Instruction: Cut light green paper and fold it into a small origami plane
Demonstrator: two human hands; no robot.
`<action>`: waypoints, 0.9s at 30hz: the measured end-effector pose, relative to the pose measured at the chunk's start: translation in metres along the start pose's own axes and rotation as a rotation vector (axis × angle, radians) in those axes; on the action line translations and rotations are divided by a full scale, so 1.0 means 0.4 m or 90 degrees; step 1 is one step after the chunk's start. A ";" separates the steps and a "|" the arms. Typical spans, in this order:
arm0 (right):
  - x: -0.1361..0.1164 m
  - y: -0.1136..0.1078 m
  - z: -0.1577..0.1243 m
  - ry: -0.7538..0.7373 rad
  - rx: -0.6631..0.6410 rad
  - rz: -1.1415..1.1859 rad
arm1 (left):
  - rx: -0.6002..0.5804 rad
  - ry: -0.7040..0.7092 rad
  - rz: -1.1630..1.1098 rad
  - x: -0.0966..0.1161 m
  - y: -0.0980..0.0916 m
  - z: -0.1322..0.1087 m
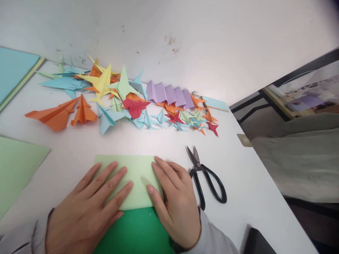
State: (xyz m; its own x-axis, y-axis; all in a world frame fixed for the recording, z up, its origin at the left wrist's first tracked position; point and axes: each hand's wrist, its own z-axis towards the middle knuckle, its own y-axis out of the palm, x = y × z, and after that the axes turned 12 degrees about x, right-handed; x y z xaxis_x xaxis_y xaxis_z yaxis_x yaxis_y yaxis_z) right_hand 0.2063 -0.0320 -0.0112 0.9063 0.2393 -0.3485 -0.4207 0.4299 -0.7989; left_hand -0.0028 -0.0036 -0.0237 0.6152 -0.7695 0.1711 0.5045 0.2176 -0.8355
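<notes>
Fingers of our left hand (84, 208) lie spread on the pale green paper (137, 176), above the darker green sheet (135, 233); our right hand (181, 204), thumb apart, rests at its edge. Uneven pressure could skew it.

I've got one paper sheet (139, 181) front and centre on the counter (251, 180), scissors (198, 165) right of it, second sheet (18, 169) left, paper stack (16, 74) behind that. Paper planes (83, 113), other origami (135, 107), pleated strip (169, 94) behind, along the wall (201, 46).
</notes>
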 end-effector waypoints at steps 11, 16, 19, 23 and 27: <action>-0.022 -0.018 -0.021 0.090 0.105 0.039 | 0.000 0.008 0.019 0.003 0.001 -0.002; -0.039 -0.019 -0.038 0.230 0.072 0.130 | 0.008 0.007 0.015 0.003 0.001 -0.003; -0.035 -0.013 -0.042 0.238 0.073 0.142 | 0.010 0.019 0.021 0.001 0.002 -0.003; -0.028 -0.008 -0.039 0.204 0.081 0.134 | 0.007 0.012 0.011 0.000 0.001 -0.003; -0.029 -0.007 -0.035 0.170 0.076 0.126 | 0.009 0.011 0.002 -0.001 0.000 -0.003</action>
State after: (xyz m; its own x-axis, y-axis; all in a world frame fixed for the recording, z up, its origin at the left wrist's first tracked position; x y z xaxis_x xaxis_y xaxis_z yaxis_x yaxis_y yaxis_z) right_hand 0.1976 -0.0481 -0.0115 0.7790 0.0991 -0.6191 -0.5768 0.5003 -0.6457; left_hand -0.0035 -0.0041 -0.0243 0.6060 -0.7793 0.1597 0.5113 0.2279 -0.8286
